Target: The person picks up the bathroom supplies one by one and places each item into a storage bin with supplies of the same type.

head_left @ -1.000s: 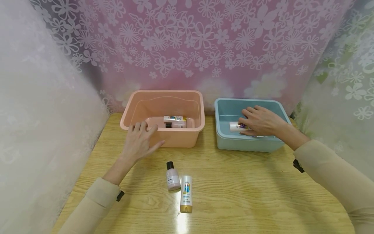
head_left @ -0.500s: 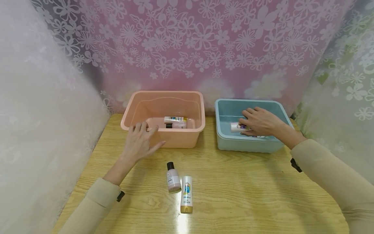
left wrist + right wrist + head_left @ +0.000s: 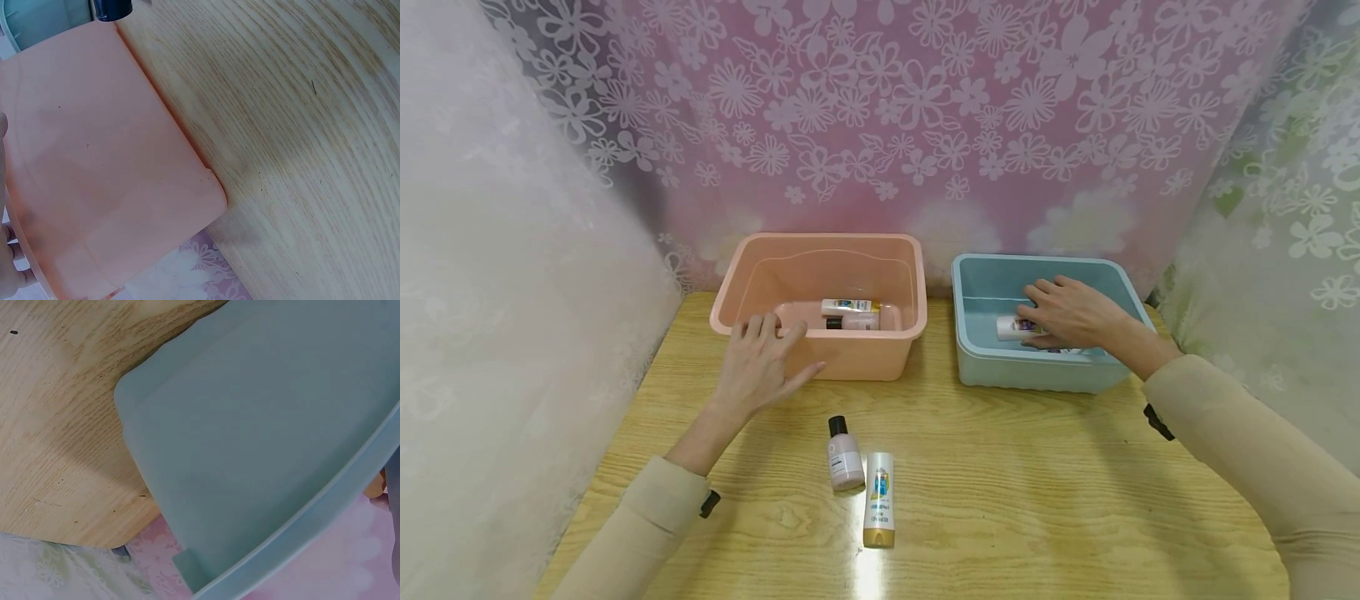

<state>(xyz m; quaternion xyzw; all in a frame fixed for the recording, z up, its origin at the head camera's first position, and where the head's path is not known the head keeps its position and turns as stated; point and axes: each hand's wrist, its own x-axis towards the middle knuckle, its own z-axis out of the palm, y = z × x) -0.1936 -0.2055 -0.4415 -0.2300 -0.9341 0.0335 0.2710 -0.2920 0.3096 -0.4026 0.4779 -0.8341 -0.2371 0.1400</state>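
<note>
My right hand (image 3: pixel 1067 312) reaches into the blue bin (image 3: pixel 1037 367), its fingers curled round a white bottle (image 3: pixel 1011 327) with purple print. Part of that bottle is hidden under the hand; an orange-gold bit (image 3: pixel 375 486) shows by a fingertip in the right wrist view. At the pink bin (image 3: pixel 850 358), my left hand (image 3: pixel 756 362) rests with its fingers over the front rim and its thumb stretched outside the wall. Fingers (image 3: pixel 15 253) show past that rim in the left wrist view. Inside the pink bin lie a white tube (image 3: pixel 846 306) and a pink bottle (image 3: pixel 860 321) with a black cap.
A pale pink bottle (image 3: pixel 846 462) with a black cap lies on the wooden table (image 3: pixel 1000 492). Beside it is a white bottle (image 3: pixel 879 500) with a gold cap. A floral curtain (image 3: pixel 880 125) hangs right behind both bins.
My right hand and the white bottle have shifted slightly right inside the blue bin, and the right sleeve has drawn a little leftward. The left hand stays in place.
</note>
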